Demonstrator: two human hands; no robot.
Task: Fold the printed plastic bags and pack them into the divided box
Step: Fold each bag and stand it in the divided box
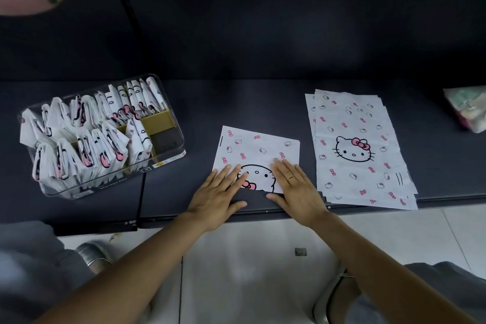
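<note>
A white plastic bag [256,148] printed with cat faces and pink bows lies folded in half on the dark table [236,102], near its front edge. My left hand [218,196] presses flat on the bag's near left corner, fingers straight. My right hand [295,188], wearing a ring, presses flat on its near right part. A stack of unfolded printed bags [360,150] lies to the right. The clear divided box [168,137] stands at the left, holding several folded bags upright; its near right compartment shows bare.
A black cable [142,192] runs down from the back past the box and over the table's front edge. A pale bundle [466,109] sits at the far right. White floor tiles [249,271] lie below the table edge.
</note>
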